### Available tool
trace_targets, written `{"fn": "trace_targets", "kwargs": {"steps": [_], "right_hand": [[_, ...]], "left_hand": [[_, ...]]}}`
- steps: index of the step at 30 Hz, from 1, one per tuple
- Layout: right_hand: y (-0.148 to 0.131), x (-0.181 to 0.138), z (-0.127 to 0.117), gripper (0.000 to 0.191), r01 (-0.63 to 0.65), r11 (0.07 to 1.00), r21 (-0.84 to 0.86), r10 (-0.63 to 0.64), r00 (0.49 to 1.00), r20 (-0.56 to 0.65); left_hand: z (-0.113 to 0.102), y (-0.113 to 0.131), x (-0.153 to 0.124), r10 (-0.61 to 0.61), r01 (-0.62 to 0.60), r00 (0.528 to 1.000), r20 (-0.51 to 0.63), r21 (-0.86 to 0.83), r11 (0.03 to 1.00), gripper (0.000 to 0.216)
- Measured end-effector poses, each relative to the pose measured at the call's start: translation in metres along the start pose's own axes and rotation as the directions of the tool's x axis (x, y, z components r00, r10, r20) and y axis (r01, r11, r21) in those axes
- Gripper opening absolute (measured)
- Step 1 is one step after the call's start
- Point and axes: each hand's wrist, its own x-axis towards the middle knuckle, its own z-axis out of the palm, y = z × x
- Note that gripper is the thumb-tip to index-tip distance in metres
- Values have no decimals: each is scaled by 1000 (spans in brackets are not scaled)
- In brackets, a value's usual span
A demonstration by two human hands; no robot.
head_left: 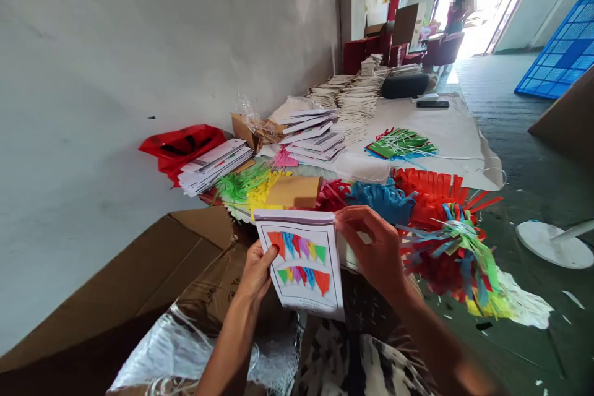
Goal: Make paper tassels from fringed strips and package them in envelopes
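Head view shows a printed white packet at lower centre of the frame; left hand grips its left edge, right hand pinches its upper right corner.

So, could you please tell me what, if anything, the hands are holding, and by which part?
A white printed packet: the left hand grips its left edge, thumb on the front; the right hand pinches its top right corner.
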Motion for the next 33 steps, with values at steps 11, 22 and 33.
{"fn": "trace_targets", "kwargs": {"steps": [11,22,33], "right_hand": [[6,-15,4,22,-115,989,94,119,992,-32],[38,-38,-5,23,-170,985,-34,161,969,-189],[39,-59,-3,19,-120,968,-222,84,982,-167]], "left_hand": [[3,-2,-1,63,-59,996,-63,62,996,45],[29,13,-14,222,-249,964,144,212,945,51],[41,12,-10,106,-105,994,12,317,943,27]]}}
